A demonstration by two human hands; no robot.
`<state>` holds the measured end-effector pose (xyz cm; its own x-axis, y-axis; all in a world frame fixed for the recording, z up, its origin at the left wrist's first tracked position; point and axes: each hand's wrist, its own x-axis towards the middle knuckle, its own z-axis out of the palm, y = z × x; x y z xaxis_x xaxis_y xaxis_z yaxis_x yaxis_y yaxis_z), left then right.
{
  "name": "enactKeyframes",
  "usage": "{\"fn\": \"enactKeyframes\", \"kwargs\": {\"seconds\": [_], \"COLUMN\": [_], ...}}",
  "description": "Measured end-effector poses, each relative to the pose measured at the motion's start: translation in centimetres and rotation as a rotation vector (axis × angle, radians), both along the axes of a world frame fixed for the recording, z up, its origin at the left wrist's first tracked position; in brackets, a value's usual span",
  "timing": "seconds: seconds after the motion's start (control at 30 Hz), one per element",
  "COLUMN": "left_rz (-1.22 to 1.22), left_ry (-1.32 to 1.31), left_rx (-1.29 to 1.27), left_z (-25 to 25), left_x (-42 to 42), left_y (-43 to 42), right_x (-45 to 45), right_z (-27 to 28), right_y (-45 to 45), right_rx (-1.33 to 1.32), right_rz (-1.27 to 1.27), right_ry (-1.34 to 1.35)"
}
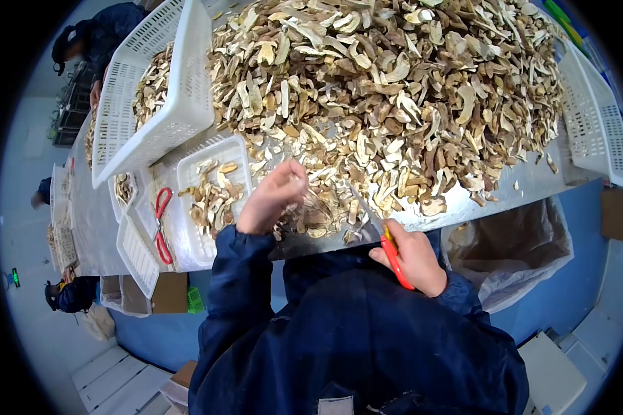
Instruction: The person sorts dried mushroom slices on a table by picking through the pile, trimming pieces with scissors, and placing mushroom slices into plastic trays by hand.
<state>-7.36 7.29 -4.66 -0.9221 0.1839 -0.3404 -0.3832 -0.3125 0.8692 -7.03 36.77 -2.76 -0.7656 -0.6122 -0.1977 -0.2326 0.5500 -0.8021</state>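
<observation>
My right hand point(419, 257) is wrapped round the red handle of a knife point(396, 263). Its thin blade points up and left over the table's near edge. My left hand point(273, 200) is raised over loose mushroom pieces point(318, 214), with its fingers curled and fingertips close together; whatever they may hold is too blurred to make out. Beyond both hands lies a large heap of dried mushroom slices point(394, 90). Left of my left hand, a shallow white tray point(239, 153) holds some slices. Red-handled scissors point(160, 225) lie beside that tray.
A white slatted basket point(194, 97) with slices stands at the left, and another basket point(592, 117) is at the right. Smaller white trays point(137, 254) sit near the scissors. Below the table's right side is a lined box point(512, 249). Other people point(76, 296) are at the far left.
</observation>
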Motion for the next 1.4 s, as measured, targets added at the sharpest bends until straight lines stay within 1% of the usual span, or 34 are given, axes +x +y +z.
{"fn": "enactKeyframes", "kwargs": {"seconds": [0.03, 0.13, 0.2, 0.23, 0.33, 0.37, 0.47, 0.57, 0.67, 0.77, 0.87, 0.9, 0.97, 1.0, 1.03, 1.13, 1.17, 1.27, 1.3, 1.4], "left_rz": [0.023, 0.073, 0.087, 0.062, 0.057, 0.04, -0.009, 0.021, 0.099, 0.159, 0.381, 0.355, 0.313, 0.292, 0.291, 0.1, 0.136, 0.045, 0.038, 0.064], "left_ry": [0.0, 0.145, 0.24, 0.326, 0.37, 0.333, 0.285, 0.364, 0.338, 0.001, -0.053, -0.061, -0.06, -0.058, -0.095, 0.133, 0.238, 0.174, 0.195, 0.247], "left_rx": [-0.122, -0.965, -1.146, -1.256, -1.351, -1.352, -1.309, -1.285, -1.136, -0.598, 0.21, 0.256, 0.206, 0.182, -0.074, -1.064, -1.279, -1.482, -1.537, -1.583], "left_z": [-0.5, -1.4, -1.7, -2.8, -3.4, -3.3, -2.7, -2.7, -3.0, -1.2, -1.4, -1.2, -2.7, -2.7, -2.8, -1.5, -1.5, -2.3, -2.6, -2.8], "left_x": [-1.0, -3.6, -4.6, -4.8, -5.2, -5.3, -4.9, -4.6, -4.3, -4.0, -3.4, -3.3, -3.6, -4.0, -4.3, -4.9, -4.9, -5.3, -5.5, -5.5], "left_y": [-0.3, 1.6, 3.4, 3.4, 3.5, 3.3, 3.0, 3.0, 2.8, 1.1, -0.3, -0.7, -1.3, -1.3, -0.7, 1.9, 2.6, 3.6, 3.7, 3.9], "right_x": [-0.1, -0.4, -0.5, -0.5, -0.6, -0.6, -1.0, -1.0, -1.0, -0.9, -1.0, -1.1, -1.1, -1.1, -1.1, -1.0, -1.1, -1.0, -1.0, -0.9], "right_z": [0.0, 0.0, 0.0, -0.1, -0.3, -0.3, -0.2, -0.4, -0.1, -0.3, -0.4, -0.4, -0.5, -0.6, -0.5, 0.1, 0.4, 0.2, 0.0, -0.3], "right_y": [0.2, 1.0, 1.6, 1.9, 2.6, 2.8, 2.7, 2.7, 2.7, 2.9, 3.1, 3.0, 2.9, 2.8, 2.8, 2.7, 2.7, 2.8, 2.9, 3.0], "right_rx": [0.0, 0.046, 0.036, 0.042, 0.023, 0.022, 0.027, 0.018, 0.022, 0.015, 0.0, -0.006, -0.012, -0.016, -0.009, 0.005, 0.004, -0.016, -0.025, -0.022], "right_rz": [-0.033, -0.075, -0.125, -0.145, -0.189, -0.193, -0.188, -0.188, -0.175, -0.181, -0.208, -0.215, -0.218, -0.219, -0.208, -0.192, -0.192, -0.196, -0.197, -0.205], "right_ry": [0.003, 0.016, 0.037, 0.039, 0.048, 0.045, 0.044, 0.049, 0.049, 0.047, 0.042, 0.038, 0.054, 0.064, 0.057, 0.035, 0.023, 0.024, 0.03, 0.037]}}
